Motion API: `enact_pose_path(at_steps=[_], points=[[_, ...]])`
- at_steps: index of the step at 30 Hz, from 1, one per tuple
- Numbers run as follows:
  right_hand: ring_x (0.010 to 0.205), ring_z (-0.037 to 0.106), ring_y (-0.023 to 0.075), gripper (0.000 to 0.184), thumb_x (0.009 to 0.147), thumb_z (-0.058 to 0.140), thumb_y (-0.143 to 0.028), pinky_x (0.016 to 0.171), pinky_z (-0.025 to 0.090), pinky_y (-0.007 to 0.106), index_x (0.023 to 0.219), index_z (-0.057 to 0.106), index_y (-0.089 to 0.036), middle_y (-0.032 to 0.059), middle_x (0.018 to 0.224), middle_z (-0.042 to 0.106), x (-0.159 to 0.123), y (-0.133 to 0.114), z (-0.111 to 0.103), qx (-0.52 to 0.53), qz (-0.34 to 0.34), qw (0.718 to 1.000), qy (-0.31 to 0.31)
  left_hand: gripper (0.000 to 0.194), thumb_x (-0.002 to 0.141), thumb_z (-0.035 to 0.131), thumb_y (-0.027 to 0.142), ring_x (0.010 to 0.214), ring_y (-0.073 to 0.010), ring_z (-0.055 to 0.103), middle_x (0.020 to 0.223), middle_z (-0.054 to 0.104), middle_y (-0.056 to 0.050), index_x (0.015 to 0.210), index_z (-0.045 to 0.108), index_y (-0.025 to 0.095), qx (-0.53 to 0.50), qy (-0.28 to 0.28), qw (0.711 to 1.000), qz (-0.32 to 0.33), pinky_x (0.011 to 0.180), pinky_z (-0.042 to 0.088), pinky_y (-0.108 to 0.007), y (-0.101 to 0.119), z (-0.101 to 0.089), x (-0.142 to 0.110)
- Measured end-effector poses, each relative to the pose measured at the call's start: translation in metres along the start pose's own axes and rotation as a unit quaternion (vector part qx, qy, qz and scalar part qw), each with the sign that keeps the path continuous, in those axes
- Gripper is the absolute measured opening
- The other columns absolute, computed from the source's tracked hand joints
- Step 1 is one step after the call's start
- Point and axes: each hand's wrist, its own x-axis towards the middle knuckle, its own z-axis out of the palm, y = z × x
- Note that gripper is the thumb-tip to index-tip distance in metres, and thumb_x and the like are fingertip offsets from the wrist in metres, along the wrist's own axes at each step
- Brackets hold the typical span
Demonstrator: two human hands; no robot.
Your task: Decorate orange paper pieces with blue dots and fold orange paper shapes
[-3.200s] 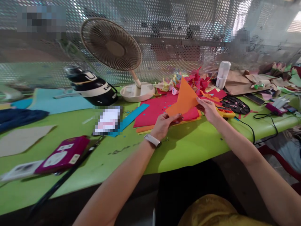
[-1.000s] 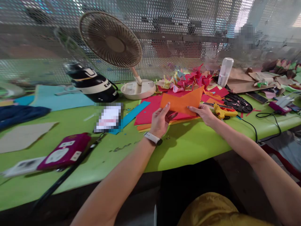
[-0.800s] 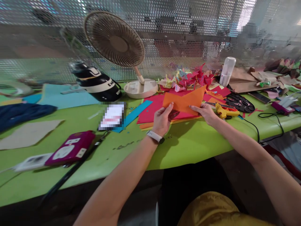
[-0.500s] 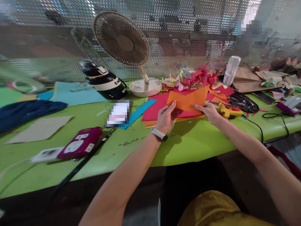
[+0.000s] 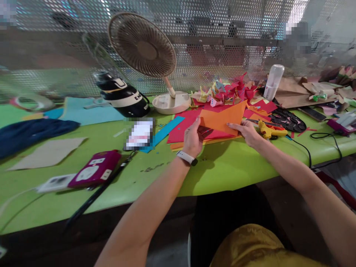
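A folded sheet of orange paper is held up between my two hands, its top edge dipping in the middle. My left hand, with a light watch band on the wrist, is at the paper's left edge, thumb up along the corner and the other fingers partly hidden. My right hand pinches the lower right part, thumb in front. Beneath the hands lies a stack of red paper with orange and yellow sheets under it. A yellow glue gun rests just right of my right hand.
A fan, a black bottle and a heap of folded paper pieces stand along the back. A phone, a blue paper strip and a purple power bank lie left. A white spray bottle stands right.
My left thumb has slid from the front of the orange paper to its left edge. My right hand keeps its pinch almost unmoved.
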Motion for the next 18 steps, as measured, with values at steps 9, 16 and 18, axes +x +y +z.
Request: enact_pose_path(at_steps=[9, 16, 18], points=[[0.078, 0.071, 0.0184, 0.036, 0.056, 0.086, -0.044, 0.064, 0.055, 0.028, 0.08, 0.072, -0.022, 0.0035, 0.084, 0.077, 0.007, -0.009, -0.015, -0.017, -0.037, 0.994, 0.104, 0.029, 0.056, 0.09, 0.036, 0.065, -0.0233, 0.075, 0.066, 0.075, -0.008, 0.069, 0.073, 0.015, 0.109, -0.152, 0.98, -0.073, 0.06, 0.058, -0.028, 0.012, -0.001, -0.009], [0.077, 0.069, 0.0173, 0.036, 0.054, 0.086, -0.043, 0.064, 0.053, 0.028, 0.079, 0.071, -0.022, 0.0032, 0.085, 0.076, 0.006, -0.011, -0.014, -0.006, -0.072, 0.99, 0.125, 0.029, 0.056, 0.091, 0.039, 0.066, -0.0234, 0.076, 0.07, 0.077, -0.012, 0.069, 0.078, 0.016, 0.171, -0.287, 0.931, -0.149, 0.059, 0.061, -0.027, 0.011, -0.005, -0.011], [0.075, 0.068, 0.0171, 0.038, 0.051, 0.088, -0.043, 0.065, 0.054, 0.028, 0.078, 0.07, -0.022, 0.003, 0.083, 0.075, 0.006, -0.012, -0.012, -0.01, -0.071, 0.991, 0.115, 0.033, 0.056, 0.092, 0.042, 0.066, -0.023, 0.076, 0.071, 0.077, -0.013, 0.07, 0.079, 0.015, 0.178, -0.306, 0.922, -0.158, 0.059, 0.062, -0.025, 0.009, -0.005, -0.012]])
